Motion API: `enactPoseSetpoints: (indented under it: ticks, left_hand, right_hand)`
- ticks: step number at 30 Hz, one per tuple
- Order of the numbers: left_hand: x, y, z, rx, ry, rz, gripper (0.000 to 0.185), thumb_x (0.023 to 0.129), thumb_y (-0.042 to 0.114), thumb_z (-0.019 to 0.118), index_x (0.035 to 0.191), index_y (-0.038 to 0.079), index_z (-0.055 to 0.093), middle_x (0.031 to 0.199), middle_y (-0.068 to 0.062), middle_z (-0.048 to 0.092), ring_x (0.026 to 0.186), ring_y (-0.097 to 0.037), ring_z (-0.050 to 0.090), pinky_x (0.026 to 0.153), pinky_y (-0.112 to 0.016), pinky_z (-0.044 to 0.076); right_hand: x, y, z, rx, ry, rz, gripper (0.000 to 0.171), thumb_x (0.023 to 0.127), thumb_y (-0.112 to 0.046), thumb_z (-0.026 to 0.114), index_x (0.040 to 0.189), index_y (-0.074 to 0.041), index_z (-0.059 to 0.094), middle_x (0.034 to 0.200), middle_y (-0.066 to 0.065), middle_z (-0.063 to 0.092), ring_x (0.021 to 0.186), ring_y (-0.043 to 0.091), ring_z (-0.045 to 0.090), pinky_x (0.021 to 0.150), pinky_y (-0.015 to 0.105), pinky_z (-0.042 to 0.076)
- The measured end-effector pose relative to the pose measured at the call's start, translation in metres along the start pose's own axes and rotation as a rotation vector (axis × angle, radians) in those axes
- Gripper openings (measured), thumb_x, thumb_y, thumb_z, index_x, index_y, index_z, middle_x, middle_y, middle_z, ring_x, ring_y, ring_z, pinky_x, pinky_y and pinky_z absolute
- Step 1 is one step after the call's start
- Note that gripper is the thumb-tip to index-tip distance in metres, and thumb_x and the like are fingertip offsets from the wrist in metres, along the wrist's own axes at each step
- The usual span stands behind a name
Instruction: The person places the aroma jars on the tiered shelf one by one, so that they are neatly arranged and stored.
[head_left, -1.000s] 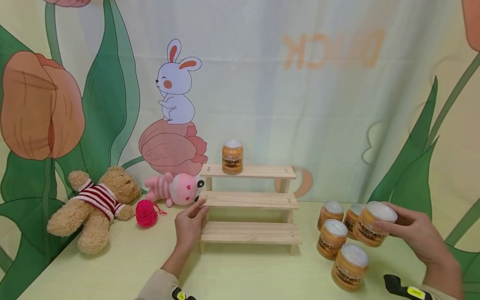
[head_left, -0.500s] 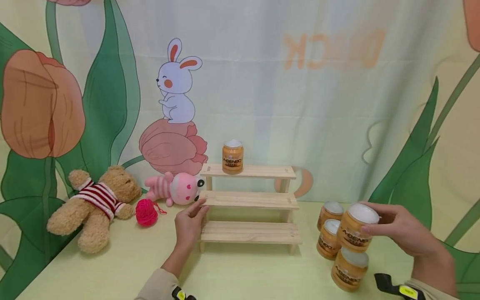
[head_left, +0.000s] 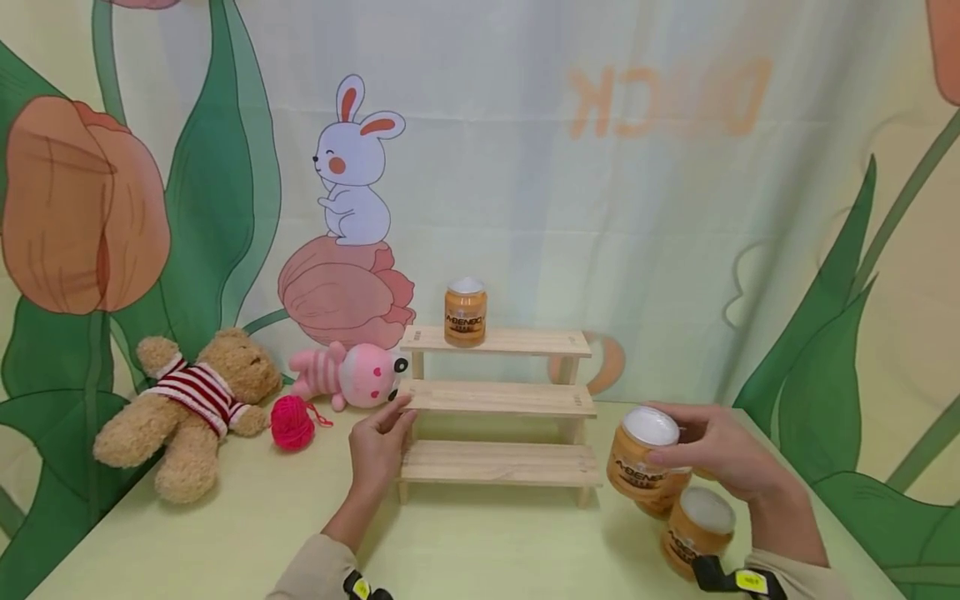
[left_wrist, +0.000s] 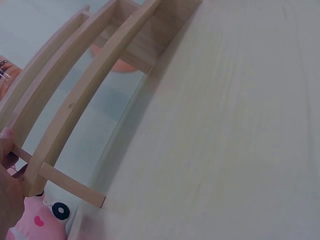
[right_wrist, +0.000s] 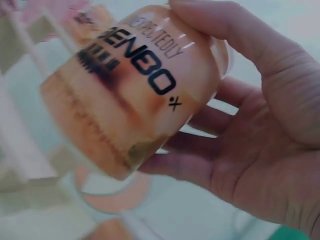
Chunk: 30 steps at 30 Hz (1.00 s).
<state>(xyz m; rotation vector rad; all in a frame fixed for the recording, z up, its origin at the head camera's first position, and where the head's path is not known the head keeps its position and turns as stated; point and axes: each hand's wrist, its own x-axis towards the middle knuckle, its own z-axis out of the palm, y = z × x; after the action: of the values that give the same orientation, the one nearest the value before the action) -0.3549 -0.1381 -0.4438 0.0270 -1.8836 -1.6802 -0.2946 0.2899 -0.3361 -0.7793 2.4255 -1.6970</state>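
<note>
My right hand point(head_left: 716, 454) grips an orange jar with a white lid point(head_left: 640, 461) just right of the wooden three-step shelf point(head_left: 498, 400). In the right wrist view the jar point(right_wrist: 135, 95) fills the frame, with fingers point(right_wrist: 240, 45) curled round it. My left hand point(head_left: 381, 446) rests against the shelf's left end, fingertips on the middle step. In the left wrist view the shelf point(left_wrist: 80, 95) runs diagonally and only a bit of the hand point(left_wrist: 7, 185) shows. Another jar point(head_left: 465, 312) stands on the top step.
An orange jar point(head_left: 693, 529) stands on the table at the right, with another partly hidden behind the held jar. A teddy bear point(head_left: 187, 404), a pink yarn ball point(head_left: 292, 423) and a pink plush toy point(head_left: 348, 377) lie left of the shelf. A printed curtain hangs behind.
My right hand has carried the jar leftward and a little lower, from above the jar cluster to beside the shelf's right end. The left hand has stayed on the shelf.
</note>
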Motion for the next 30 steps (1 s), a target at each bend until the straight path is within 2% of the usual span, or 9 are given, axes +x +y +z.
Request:
enactPoseSetpoints:
  ticks: [7, 11, 17, 22, 26, 30]
  left_hand:
    - [0.001, 0.001, 0.000, -0.013, 0.002, 0.005, 0.024, 0.088, 0.009, 0.078, 0.112, 0.008, 0.078, 0.092, -0.014, 0.074, 0.062, -0.013, 0.057, 0.051, -0.015, 0.043]
    - [0.000, 0.000, 0.000, 0.005, 0.005, 0.001, 0.024, 0.087, 0.010, 0.078, 0.112, 0.008, 0.078, 0.091, -0.013, 0.074, 0.062, -0.010, 0.057, 0.052, -0.015, 0.043]
    - [0.003, 0.001, 0.000, -0.011, -0.005, -0.015, 0.025, 0.087, 0.010, 0.078, 0.113, 0.009, 0.077, 0.092, -0.013, 0.074, 0.062, -0.010, 0.057, 0.052, -0.015, 0.044]
    - [0.006, 0.001, -0.002, 0.015, 0.020, 0.020, 0.025, 0.087, 0.011, 0.079, 0.112, 0.009, 0.078, 0.092, -0.013, 0.075, 0.066, -0.008, 0.059, 0.053, -0.014, 0.045]
    - [0.004, 0.000, -0.002, 0.004, 0.007, 0.003, 0.024, 0.087, 0.010, 0.078, 0.112, 0.008, 0.078, 0.089, -0.013, 0.074, 0.061, -0.010, 0.056, 0.051, -0.015, 0.043]
    - [0.001, -0.001, 0.001, -0.022, -0.005, -0.008, 0.024, 0.088, 0.010, 0.078, 0.112, 0.008, 0.077, 0.087, -0.013, 0.073, 0.057, -0.011, 0.054, 0.049, -0.016, 0.042]
  right_hand:
    - [0.025, 0.004, 0.036, 0.043, -0.064, -0.040, 0.061, 0.083, -0.002, 0.079, 0.138, 0.006, 0.055, 0.119, 0.020, 0.067, 0.101, 0.027, 0.066, 0.082, 0.041, 0.056]
    - [0.033, 0.002, 0.056, 0.063, -0.053, -0.038, 0.063, 0.083, -0.004, 0.080, 0.140, 0.004, 0.054, 0.121, 0.019, 0.067, 0.104, 0.026, 0.066, 0.082, 0.040, 0.057]
    - [0.043, -0.008, 0.090, 0.125, 0.070, -0.001, 0.062, 0.082, -0.011, 0.083, 0.138, -0.002, 0.058, 0.120, 0.017, 0.068, 0.106, 0.027, 0.065, 0.085, 0.039, 0.055]
    - [0.056, -0.012, 0.112, 0.186, 0.186, -0.039, 0.057, 0.083, -0.013, 0.083, 0.135, -0.007, 0.062, 0.121, 0.015, 0.067, 0.109, 0.027, 0.064, 0.088, 0.037, 0.054]
    - [0.065, -0.012, 0.118, 0.195, 0.284, -0.051, 0.054, 0.084, -0.015, 0.083, 0.134, -0.007, 0.063, 0.118, 0.014, 0.068, 0.106, 0.026, 0.064, 0.085, 0.035, 0.055]
    - [0.073, -0.013, 0.116, 0.188, 0.333, -0.029, 0.056, 0.083, -0.019, 0.084, 0.134, -0.009, 0.063, 0.116, 0.013, 0.069, 0.104, 0.023, 0.065, 0.083, 0.033, 0.055]
